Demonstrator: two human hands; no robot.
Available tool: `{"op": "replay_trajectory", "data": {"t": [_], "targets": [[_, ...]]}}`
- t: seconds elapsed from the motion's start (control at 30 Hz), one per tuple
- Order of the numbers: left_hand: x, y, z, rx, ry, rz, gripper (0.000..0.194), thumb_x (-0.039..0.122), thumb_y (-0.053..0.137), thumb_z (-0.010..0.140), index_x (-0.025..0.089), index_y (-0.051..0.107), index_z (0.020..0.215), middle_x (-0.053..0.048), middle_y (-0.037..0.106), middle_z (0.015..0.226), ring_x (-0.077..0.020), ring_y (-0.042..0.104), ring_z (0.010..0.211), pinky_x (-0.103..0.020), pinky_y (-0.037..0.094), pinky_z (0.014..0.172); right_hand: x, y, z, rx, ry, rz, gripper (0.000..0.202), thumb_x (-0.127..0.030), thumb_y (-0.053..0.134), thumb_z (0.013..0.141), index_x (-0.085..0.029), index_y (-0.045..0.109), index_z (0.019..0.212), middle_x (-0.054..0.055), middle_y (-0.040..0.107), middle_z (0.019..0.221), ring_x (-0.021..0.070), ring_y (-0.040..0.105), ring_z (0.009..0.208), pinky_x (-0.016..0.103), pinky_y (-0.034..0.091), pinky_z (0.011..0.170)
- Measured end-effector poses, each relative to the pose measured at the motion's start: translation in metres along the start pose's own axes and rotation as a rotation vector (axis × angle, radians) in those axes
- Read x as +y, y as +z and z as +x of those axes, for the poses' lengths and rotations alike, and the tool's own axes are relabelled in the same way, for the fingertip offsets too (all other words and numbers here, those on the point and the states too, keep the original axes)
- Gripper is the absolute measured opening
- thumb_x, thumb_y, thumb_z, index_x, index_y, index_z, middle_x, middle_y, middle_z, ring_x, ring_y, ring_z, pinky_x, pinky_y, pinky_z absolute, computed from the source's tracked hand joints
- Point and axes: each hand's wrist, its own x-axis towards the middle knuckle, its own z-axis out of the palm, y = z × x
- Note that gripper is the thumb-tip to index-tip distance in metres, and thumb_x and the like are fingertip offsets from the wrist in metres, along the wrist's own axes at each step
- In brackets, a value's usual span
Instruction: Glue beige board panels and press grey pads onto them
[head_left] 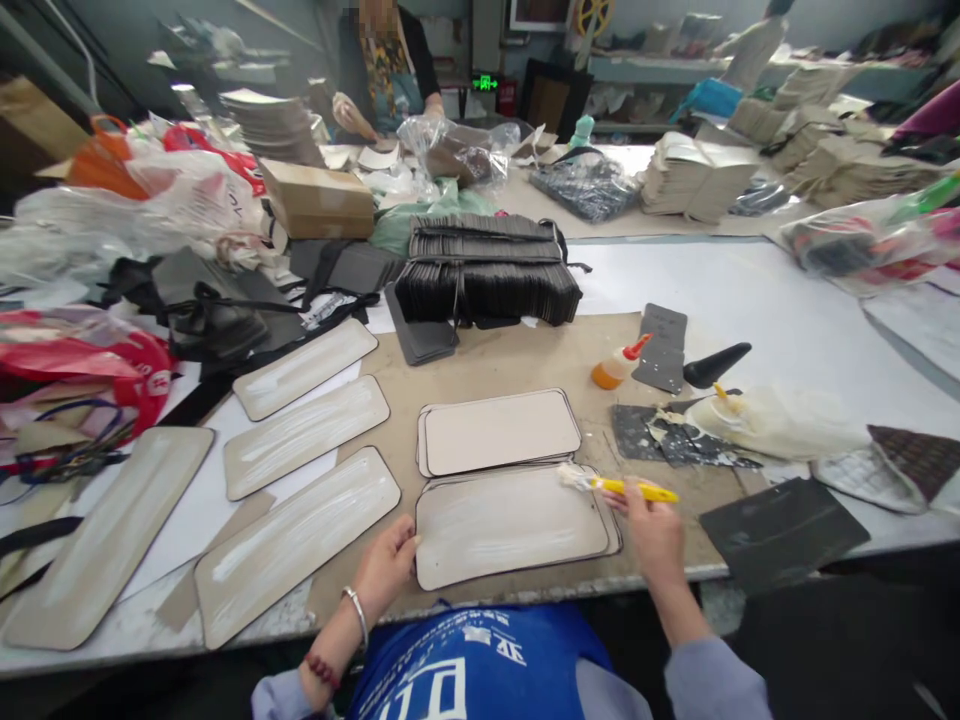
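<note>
My right hand (654, 525) grips a brush (637, 490) with a yellow handle. Its pale bristles rest near the upper right edge of a beige rounded panel (510, 530) streaked with white. At that panel's left edge, my left hand (390, 560) pinches the border between thumb and fingers. The streaked panel lies on another one, which peeks out at its right. Just behind sits a small stack of plain beige panels (499, 430). To the left, several white-streaked panels (300, 545) are laid out side by side at a slant.
An orange-filled squeeze bottle (611, 368), a black cone-shaped object (716, 365) and a pale plastic bag (772, 420) lie to the right. Behind stands a tied bundle of dark pieces (487, 270). Plastic bags (135, 200) crowd the left. Another person (390, 70) stands across the table.
</note>
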Motion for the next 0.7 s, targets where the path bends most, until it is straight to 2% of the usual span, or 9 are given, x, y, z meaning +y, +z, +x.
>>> {"op": "replay_trajectory", "data": {"t": [0.1,0.17,0.23,0.3,0.37,0.47,0.53,0.6,0.7], "targets": [[0.016,-0.011,-0.001,0.038,0.010,-0.045,0.016,0.033,0.042,0.070,0.023,0.042,0.058,0.007,0.042,0.042,-0.0112,0.043,0.039,-0.023,0.036,0.045,-0.004,-0.046,0.022,0.115,0.011,-0.040,0.043,-0.052,0.067,0.062,-0.013,0.060,0.079,0.009,0.068,0.067,0.0228,0.067,0.063,0.030,0.057,0.062],[0.030,-0.024,0.006,0.079,0.042,-0.066,0.016,0.036,0.043,0.070,0.022,0.048,0.062,0.007,0.043,0.041,-0.0115,0.044,0.038,-0.023,0.037,0.046,-0.007,-0.058,0.026,0.114,-0.017,0.096,0.044,-0.049,0.070,0.060,-0.012,0.060,0.080,0.009,0.068,0.069,0.0217,0.067,0.064,0.029,0.058,0.062],[0.046,-0.041,0.023,0.162,0.094,-0.062,0.016,0.036,0.046,0.069,0.023,0.054,0.068,0.007,0.044,0.040,-0.0118,0.045,0.039,-0.023,0.038,0.046,-0.012,-0.058,0.025,0.092,-0.032,0.252,0.043,-0.045,0.074,0.057,-0.012,0.060,0.080,0.007,0.068,0.070,0.0197,0.066,0.063,0.026,0.058,0.062],[0.063,-0.059,0.054,0.252,0.160,-0.066,0.015,0.035,0.048,0.069,0.023,0.056,0.071,0.008,0.045,0.040,-0.0114,0.046,0.039,-0.022,0.038,0.047,-0.017,-0.053,0.024,0.083,-0.015,0.355,0.041,-0.042,0.077,0.055,-0.012,0.060,0.077,0.007,0.068,0.069,0.0180,0.066,0.062,0.023,0.058,0.061],[0.079,-0.073,0.095,0.291,0.205,-0.103,0.011,0.032,0.049,0.069,0.022,0.055,0.071,0.008,0.045,0.041,-0.0104,0.046,0.039,-0.021,0.038,0.045,-0.020,-0.049,0.025,0.090,0.010,0.413,0.039,-0.040,0.078,0.053,-0.013,0.061,0.075,0.007,0.068,0.070,0.0176,0.066,0.062,0.022,0.058,0.061],[0.099,-0.084,0.160,0.271,0.180,-0.170,0.007,0.027,0.051,0.068,0.020,0.051,0.069,0.008,0.044,0.040,-0.0098,0.046,0.038,-0.019,0.038,0.042,-0.021,-0.053,0.030,0.151,0.027,0.454,0.038,-0.038,0.079,0.052,-0.013,0.063,0.075,0.008,0.068,0.072,0.0183,0.066,0.062,0.024,0.058,0.060],[0.108,-0.085,0.194,0.251,0.150,-0.179,0.007,0.025,0.052,0.066,0.019,0.049,0.067,0.008,0.044,0.039,-0.0108,0.048,0.038,-0.020,0.040,0.043,-0.021,-0.064,0.033,0.231,0.024,0.471,0.040,-0.039,0.080,0.049,-0.013,0.064,0.075,0.008,0.068,0.072,0.0187,0.066,0.062,0.024,0.058,0.058],[0.114,-0.082,0.215,0.239,0.132,-0.171,0.008,0.024,0.053,0.065,0.018,0.047,0.065,0.007,0.045,0.038,-0.0126,0.050,0.039,-0.022,0.043,0.043,-0.023,-0.078,0.035,0.329,-0.005,0.483,0.043,-0.041,0.081,0.047,-0.012,0.063,0.073,0.008,0.068,0.070,0.0187,0.065,0.060,0.025,0.058,0.057],[0.111,-0.078,0.232,0.271,0.086,-0.155,0.007,0.022,0.052,0.062,0.019,0.046,0.064,0.004,0.049,0.039,-0.0151,0.052,0.037,-0.027,0.047,0.042,-0.031,-0.103,0.044,0.469,-0.091,0.458,0.046,-0.043,0.081,0.047,-0.012,0.060,0.074,0.006,0.067,0.069,0.0178,0.065,0.061,0.027,0.058,0.059]]}}
